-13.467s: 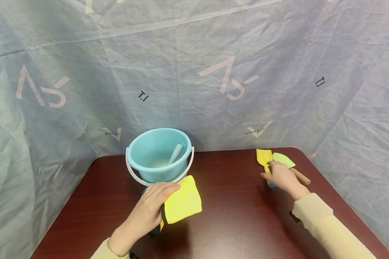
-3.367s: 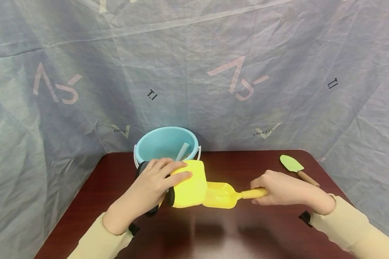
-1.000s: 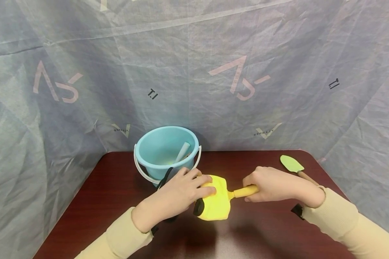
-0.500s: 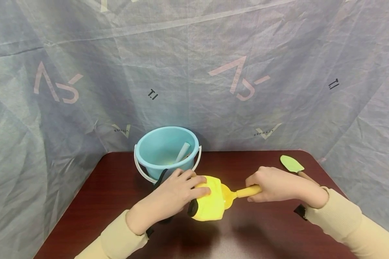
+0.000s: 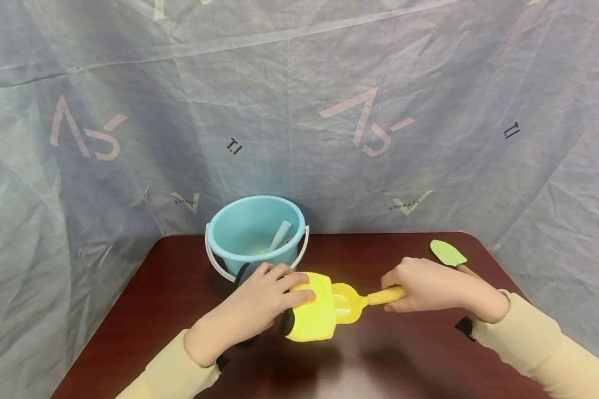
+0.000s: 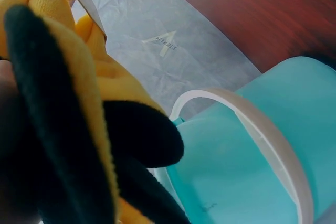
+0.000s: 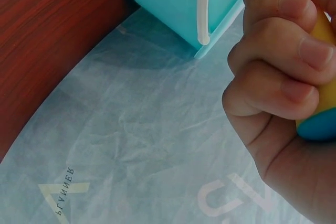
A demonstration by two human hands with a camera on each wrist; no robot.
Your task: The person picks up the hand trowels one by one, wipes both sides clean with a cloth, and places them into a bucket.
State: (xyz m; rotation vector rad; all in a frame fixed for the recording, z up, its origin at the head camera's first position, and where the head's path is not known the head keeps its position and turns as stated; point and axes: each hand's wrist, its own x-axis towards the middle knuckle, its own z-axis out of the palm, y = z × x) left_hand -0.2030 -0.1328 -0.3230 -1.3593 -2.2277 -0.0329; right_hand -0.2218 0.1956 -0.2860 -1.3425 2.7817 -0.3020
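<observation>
Right now, as I watch, the person has both hands busy above the worktop [image 5: 179, 288], just below the centre of the frame. The left hand [image 5: 254, 299] grips a yellow cloth [image 5: 311, 316] with black trim, its fingers bent over the top and holding the fabric from the left. The right hand [image 5: 426, 285], to the right of centre, has its fingers curled firmly around the handle of a yellow scoop [image 5: 348, 302]. In the right wrist view I can see the blue end [image 7: 320, 124] of that handle poking out below the little finger. The scoop's blade points left, and the cloth covers its left part; how much of the blade lies underneath I can't tell.

Behind the left hand, left of centre, a light blue bucket [image 5: 244, 221] stands upright, its white handle [image 7: 203, 9] hanging down at the front. A pale blue tube [image 5: 279, 235] leans inside it. At the right of the frame, a green trowel [image 5: 447, 253] lies beyond the right hand, its brown grip partly hidden by the wrist. A printed grey sheet [image 5: 179, 111] hangs across the top of the frame, behind everything
</observation>
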